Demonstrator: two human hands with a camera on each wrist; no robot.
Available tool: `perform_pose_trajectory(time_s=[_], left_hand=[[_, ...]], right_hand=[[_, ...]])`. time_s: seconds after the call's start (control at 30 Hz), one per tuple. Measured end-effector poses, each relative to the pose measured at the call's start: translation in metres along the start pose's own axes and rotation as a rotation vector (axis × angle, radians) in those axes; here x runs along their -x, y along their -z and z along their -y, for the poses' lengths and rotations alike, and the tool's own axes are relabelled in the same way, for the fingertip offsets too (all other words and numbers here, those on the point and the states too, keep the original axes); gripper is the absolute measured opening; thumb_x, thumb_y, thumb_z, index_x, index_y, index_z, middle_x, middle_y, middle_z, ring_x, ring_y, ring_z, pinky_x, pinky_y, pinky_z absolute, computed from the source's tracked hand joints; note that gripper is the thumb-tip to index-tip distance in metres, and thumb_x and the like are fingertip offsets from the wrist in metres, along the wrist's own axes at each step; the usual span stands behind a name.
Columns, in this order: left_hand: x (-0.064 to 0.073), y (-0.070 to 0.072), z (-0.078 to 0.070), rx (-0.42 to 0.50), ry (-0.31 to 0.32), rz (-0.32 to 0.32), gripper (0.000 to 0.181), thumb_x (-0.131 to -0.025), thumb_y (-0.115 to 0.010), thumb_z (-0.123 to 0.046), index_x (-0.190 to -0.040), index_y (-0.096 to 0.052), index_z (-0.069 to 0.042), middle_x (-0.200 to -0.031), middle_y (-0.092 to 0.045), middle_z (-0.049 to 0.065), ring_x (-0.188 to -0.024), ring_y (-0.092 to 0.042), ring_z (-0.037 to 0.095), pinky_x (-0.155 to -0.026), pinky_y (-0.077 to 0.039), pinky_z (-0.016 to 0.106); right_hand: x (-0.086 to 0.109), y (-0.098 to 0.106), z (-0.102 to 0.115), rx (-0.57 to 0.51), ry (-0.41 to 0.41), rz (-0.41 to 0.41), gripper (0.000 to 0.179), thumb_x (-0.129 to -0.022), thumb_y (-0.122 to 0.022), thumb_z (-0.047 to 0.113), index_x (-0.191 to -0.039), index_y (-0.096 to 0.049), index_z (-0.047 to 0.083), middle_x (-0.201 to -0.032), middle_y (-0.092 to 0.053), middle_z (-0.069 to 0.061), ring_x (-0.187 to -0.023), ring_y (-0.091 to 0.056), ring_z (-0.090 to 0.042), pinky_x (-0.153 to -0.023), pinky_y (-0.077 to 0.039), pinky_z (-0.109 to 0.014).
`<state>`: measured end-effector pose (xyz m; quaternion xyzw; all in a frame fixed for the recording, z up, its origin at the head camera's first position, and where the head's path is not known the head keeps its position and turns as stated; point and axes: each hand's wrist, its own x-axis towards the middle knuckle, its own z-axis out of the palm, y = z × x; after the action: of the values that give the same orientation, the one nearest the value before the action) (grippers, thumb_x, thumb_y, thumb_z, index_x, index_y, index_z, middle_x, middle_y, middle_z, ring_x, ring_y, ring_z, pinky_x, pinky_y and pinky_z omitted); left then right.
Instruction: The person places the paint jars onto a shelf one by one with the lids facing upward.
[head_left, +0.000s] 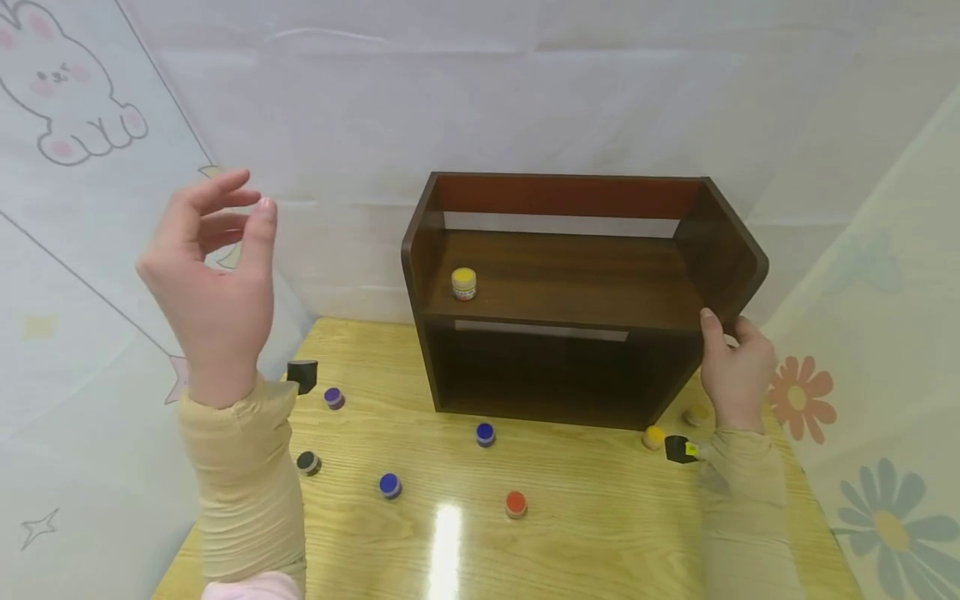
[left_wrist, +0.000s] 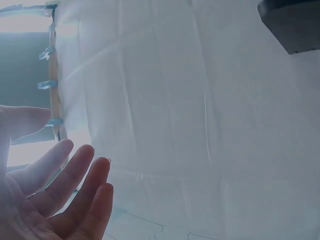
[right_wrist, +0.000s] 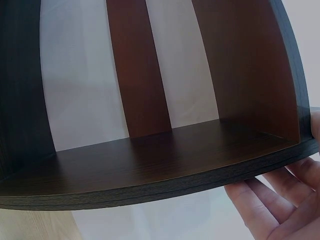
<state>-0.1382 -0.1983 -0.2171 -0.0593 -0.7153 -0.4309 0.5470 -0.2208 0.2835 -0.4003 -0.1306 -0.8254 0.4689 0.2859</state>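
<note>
Head view: right hand [head_left: 738, 371] grasps the near side edge of a dark-brown two-tier shelf [head_left: 570, 279], which stands between the hands and beyond them. Left hand [head_left: 213, 271] is raised well apart from the shelf, fingers loosely bent, nothing held. Yellow-lidded jar [head_left: 464, 284] sits on the upper tier, toward the left-hand side. On the wood-grain table [head_left: 585, 533]: purple-lidded jar [head_left: 333, 398] and black-lidded jar [head_left: 308, 463] near the left forearm; two blue-lidded jars [head_left: 389, 486] and a red-lidded jar [head_left: 515, 504] between the forearms; orange-yellow-lidded jar [head_left: 654, 437] just beside the right wrist. Judged step: steadying or adjusting the shelf. Next move likely calls for keeping it level, lest the jar slide; left hand is free to help. The jar's label bears print, too small to read.

Left wrist view: the released hand before pale cloth [left_wrist: 155, 110]; no writing legible.

Right wrist view: fingers [right_wrist: 255, 205] lie along the shelf panel's outer side; no brand or lettering visible.
</note>
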Motion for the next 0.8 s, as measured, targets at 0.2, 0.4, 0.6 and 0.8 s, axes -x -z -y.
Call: perform_pose_trajectory(time_s=[0.2,0.4,0.6,0.8], left_hand=[[-0.011,0.009,0.014,-0.078,0.104,-0.019,0.020,-0.095,-0.071,-0.017,-0.114,-0.077,-0.014,-0.104,-0.073,0.003,-0.089,-0.067,0.010,-0.080,-0.052,0.021],[-0.023,0.012,0.053,-0.166,0.195,0.029,0.021,-0.096,-0.071,-0.024,-0.115,-0.077,-0.019,-0.104,-0.071,-0.004,-0.081,-0.063,0.009,-0.076,-0.050,0.020],[-0.029,0.013,0.091,-0.217,0.295,0.095,0.023,-0.096,-0.070,-0.030,-0.116,-0.077,-0.019,-0.101,-0.069,-0.006,-0.074,-0.062,0.005,-0.075,-0.048,0.019],[-0.025,0.014,0.130,-0.308,0.452,0.189,0.036,-0.098,-0.064,-0.039,-0.125,-0.073,-0.017,-0.109,-0.068,-0.004,-0.077,-0.059,0.001,-0.070,-0.045,0.020]], right_hand=[[0.000,0.002,-0.001,0.003,-0.011,0.001,0.045,-0.100,-0.061,0.042,-0.113,-0.072,0.000,-0.112,-0.068,-0.014,-0.063,-0.054,0.015,-0.050,-0.040,-0.013],[0.000,0.003,-0.001,0.015,-0.025,0.015,0.048,-0.101,-0.059,0.045,-0.116,-0.071,0.002,-0.116,-0.068,-0.013,-0.066,-0.053,0.016,-0.051,-0.041,-0.013],[0.002,0.004,-0.001,0.013,0.001,0.020,0.047,-0.101,-0.059,0.044,-0.115,-0.071,0.000,-0.115,-0.068,-0.016,-0.065,-0.054,0.015,-0.049,-0.040,-0.014],[0.001,0.005,0.001,0.013,0.001,0.019,0.048,-0.102,-0.058,0.044,-0.113,-0.070,-0.001,-0.117,-0.068,-0.017,-0.066,-0.052,0.016,-0.051,-0.040,-0.014]])
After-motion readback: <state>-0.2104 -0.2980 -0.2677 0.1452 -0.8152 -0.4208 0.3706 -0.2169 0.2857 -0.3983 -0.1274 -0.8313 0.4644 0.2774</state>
